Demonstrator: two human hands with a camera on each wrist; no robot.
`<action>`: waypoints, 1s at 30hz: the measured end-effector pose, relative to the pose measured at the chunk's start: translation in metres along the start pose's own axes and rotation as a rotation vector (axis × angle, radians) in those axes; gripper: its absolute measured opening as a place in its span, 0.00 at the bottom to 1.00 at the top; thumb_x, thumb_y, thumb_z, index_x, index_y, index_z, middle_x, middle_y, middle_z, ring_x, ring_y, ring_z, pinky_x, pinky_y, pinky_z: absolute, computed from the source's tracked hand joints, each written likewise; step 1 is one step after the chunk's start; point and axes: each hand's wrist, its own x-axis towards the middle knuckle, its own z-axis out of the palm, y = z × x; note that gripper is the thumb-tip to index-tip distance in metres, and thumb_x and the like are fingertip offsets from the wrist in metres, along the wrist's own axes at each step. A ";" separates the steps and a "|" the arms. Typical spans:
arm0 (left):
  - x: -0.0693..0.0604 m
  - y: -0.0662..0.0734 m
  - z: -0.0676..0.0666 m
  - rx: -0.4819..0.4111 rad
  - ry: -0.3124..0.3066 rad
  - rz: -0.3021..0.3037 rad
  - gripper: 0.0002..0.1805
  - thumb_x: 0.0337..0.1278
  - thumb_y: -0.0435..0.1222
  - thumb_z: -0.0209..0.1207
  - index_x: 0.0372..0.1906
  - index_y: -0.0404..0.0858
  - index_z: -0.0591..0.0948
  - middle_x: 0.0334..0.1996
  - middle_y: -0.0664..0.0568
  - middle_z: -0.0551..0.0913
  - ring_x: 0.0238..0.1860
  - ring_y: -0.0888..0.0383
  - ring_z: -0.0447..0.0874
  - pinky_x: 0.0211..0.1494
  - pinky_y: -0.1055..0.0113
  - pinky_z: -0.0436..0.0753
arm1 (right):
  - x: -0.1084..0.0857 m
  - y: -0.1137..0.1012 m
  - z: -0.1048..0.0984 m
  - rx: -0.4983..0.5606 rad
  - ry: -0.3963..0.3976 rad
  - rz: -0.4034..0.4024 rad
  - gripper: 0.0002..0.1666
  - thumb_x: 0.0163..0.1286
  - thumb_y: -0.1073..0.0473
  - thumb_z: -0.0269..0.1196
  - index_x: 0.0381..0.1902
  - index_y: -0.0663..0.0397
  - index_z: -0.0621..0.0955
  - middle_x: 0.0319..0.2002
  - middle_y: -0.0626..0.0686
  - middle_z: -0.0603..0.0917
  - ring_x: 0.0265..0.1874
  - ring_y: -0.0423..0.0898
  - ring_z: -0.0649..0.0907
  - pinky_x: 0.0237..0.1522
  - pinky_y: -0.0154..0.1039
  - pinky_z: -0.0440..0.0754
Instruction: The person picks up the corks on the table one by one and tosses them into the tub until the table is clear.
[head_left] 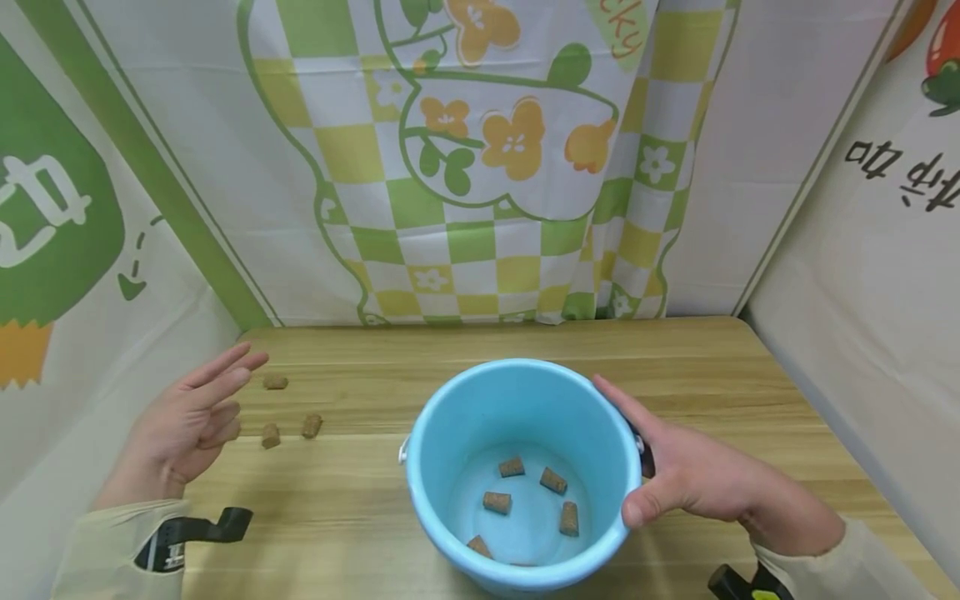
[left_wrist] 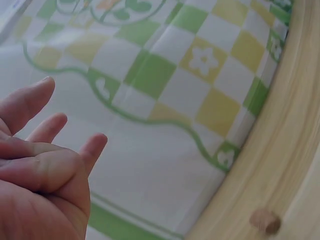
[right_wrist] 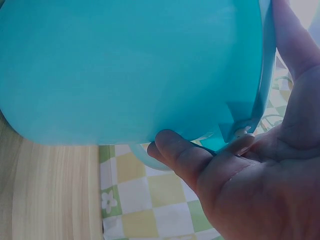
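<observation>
At the right side of a light blue bucket [head_left: 517, 400], the right hand [head_left: 693, 479] grips the rim, thumb on the near edge. From the right wrist view, that hand [right_wrist: 250, 185] has fingers bent against the outside of the bucket [right_wrist: 125, 70]. Several corks lie on the bucket's floor, one of them a cork [head_left: 497, 502] near the middle. Raised at the left, the left hand [head_left: 191, 417] has some fingers stretched out and others bent, with nothing visible in it. Close to it on the table are three corks: one [head_left: 275, 381] farther back, two [head_left: 271, 435] [head_left: 312, 426] nearer.
The wooden table [head_left: 360, 350] ends at a patterned curtain [head_left: 465, 275] behind. Printed cloth walls stand at the left [head_left: 157, 292] and right [head_left: 840, 275]. A metal handle joint [head_left: 403, 451] sticks out from the bucket's left side.
</observation>
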 end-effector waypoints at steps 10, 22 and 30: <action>-0.012 -0.012 -0.052 0.019 0.210 -0.060 0.22 0.73 0.26 0.52 0.58 0.54 0.84 0.52 0.58 0.84 0.13 0.64 0.53 0.14 0.72 0.56 | 0.000 0.003 0.000 0.021 -0.008 -0.025 0.74 0.55 0.56 0.78 0.80 0.33 0.37 0.73 0.62 0.60 0.62 0.63 0.71 0.57 0.46 0.76; -0.033 -0.023 -0.106 0.108 0.417 -0.192 0.41 0.69 0.32 0.60 0.79 0.56 0.55 0.59 0.67 0.75 0.15 0.67 0.59 0.17 0.72 0.61 | 0.000 0.004 0.000 0.028 -0.012 -0.035 0.74 0.55 0.57 0.78 0.80 0.33 0.38 0.73 0.62 0.59 0.62 0.64 0.71 0.57 0.46 0.76; -0.043 -0.038 -0.134 0.182 0.558 -0.355 0.52 0.65 0.38 0.65 0.81 0.52 0.41 0.72 0.69 0.61 0.16 0.69 0.64 0.18 0.74 0.69 | 0.000 0.005 0.000 0.044 -0.018 -0.034 0.74 0.56 0.56 0.78 0.81 0.34 0.37 0.73 0.63 0.59 0.63 0.65 0.70 0.57 0.47 0.76</action>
